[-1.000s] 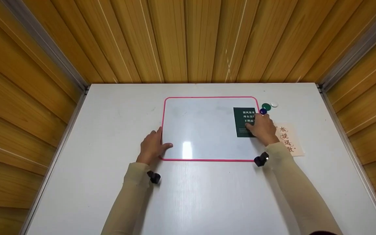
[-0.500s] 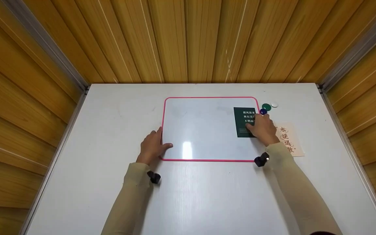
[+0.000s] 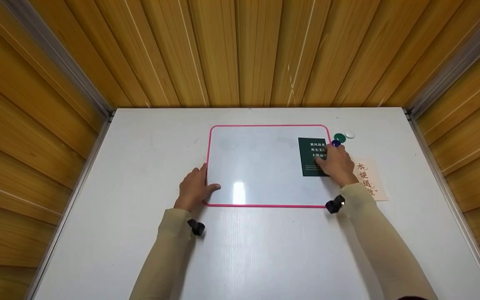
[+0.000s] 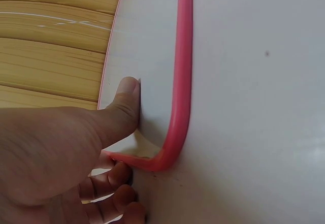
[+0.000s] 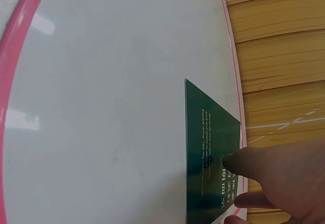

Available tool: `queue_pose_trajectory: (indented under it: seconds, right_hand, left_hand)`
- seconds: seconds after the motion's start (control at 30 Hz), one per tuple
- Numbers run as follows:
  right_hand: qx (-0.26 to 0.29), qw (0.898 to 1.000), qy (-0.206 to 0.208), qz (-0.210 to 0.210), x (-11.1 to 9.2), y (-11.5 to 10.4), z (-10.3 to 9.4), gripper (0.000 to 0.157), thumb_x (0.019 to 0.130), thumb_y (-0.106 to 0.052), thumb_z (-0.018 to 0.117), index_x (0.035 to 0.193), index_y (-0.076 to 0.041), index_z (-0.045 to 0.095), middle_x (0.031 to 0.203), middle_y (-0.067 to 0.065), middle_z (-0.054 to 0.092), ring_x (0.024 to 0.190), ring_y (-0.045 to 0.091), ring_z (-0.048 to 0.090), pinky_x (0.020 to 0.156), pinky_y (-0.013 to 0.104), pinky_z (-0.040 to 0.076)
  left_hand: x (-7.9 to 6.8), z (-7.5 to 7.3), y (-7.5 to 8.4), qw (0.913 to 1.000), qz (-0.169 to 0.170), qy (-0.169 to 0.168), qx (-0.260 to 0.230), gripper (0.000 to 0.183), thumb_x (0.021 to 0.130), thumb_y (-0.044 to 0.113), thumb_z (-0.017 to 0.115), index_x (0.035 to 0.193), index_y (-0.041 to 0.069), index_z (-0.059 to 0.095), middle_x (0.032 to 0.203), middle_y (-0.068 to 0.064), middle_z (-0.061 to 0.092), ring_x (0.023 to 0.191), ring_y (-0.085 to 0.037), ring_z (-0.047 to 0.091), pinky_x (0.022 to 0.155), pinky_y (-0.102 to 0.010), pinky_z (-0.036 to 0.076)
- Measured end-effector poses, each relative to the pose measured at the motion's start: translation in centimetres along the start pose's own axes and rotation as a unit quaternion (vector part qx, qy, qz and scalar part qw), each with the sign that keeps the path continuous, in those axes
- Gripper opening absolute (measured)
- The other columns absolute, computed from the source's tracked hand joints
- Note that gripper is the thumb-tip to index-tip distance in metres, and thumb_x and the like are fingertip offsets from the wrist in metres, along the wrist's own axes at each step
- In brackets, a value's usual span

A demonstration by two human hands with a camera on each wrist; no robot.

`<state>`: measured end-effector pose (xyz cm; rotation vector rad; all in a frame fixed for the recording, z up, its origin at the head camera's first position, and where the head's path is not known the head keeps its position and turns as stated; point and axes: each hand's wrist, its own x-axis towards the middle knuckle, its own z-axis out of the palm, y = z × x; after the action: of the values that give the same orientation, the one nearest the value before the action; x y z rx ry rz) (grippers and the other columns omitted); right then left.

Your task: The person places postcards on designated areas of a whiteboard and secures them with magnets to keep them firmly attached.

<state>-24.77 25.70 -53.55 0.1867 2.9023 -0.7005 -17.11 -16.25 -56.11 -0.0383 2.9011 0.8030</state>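
Note:
A whiteboard (image 3: pixel 256 166) with a pink rim lies flat on the white table. My left hand (image 3: pixel 193 187) grips its left edge near the lower corner. In the left wrist view the thumb (image 4: pixel 127 94) lies over the board, while the other fingers bend around the outside of the rim. Near the board's right edge lies a dark green card (image 3: pixel 310 162) with white writing. My right hand (image 3: pixel 338 164) holds this card by its right side, thumb and bent fingertips (image 5: pixel 233 161) on its printed face. The hand covers the card's right part in the head view.
Just beyond the right hand sit a dark blue round magnet (image 3: pixel 336 143), a green disc (image 3: pixel 340 137) and a white disc (image 3: pixel 350 135). A pale pink card (image 3: pixel 371 179) with brown writing lies right of the board, partly behind the right forearm. Wood-pattern walls (image 3: pixel 256 54) enclose the table (image 3: pixel 140 166).
The right hand has shifted very slightly to the right over the green card. The left hand and the whiteboard stay where they were.

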Motion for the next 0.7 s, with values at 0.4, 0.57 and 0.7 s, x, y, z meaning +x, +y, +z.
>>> queue_pose_trajectory:
  seconds: [0.4,0.57,0.7]
  right_hand:
    - [0.019,0.999,0.040,-0.021,1.1,1.0,-0.7,0.062,0.099,-0.026,0.069,0.149,0.002,0.047,0.137,0.033,0.044,0.119,0.048,0.046,0.098,0.067,0.042]
    - [0.026,0.998,0.051,-0.027,1.4,1.6,-0.9,0.062,0.099,-0.027,0.069,0.151,0.000,0.046,0.137,0.032,0.041,0.121,0.047,0.040,0.101,0.067,0.042]
    - [0.024,0.998,0.060,-0.028,1.7,2.1,-1.2,0.061,0.099,-0.025,0.069,0.151,-0.001,0.047,0.139,0.032,0.040,0.122,0.047,0.037,0.101,0.063,0.041]
  left_hand:
    - [-0.1,-0.2,0.0,1.0000,0.002,-0.003,-0.004,0.090,0.086,0.036,0.084,0.157,0.004,0.039,0.120,-0.021,0.063,0.104,-0.033,0.061,0.099,-0.051,0.049]
    - [0.0,0.0,-0.1,1.0000,-0.001,0.000,-0.008,0.090,0.086,0.036,0.084,0.157,0.005,0.039,0.120,-0.019,0.064,0.104,-0.032,0.061,0.099,-0.051,0.050]
    - [0.1,0.1,-0.1,0.9999,-0.004,0.000,-0.013,0.090,0.086,0.036,0.084,0.158,0.006,0.039,0.121,-0.019,0.064,0.105,-0.032,0.060,0.100,-0.050,0.049]
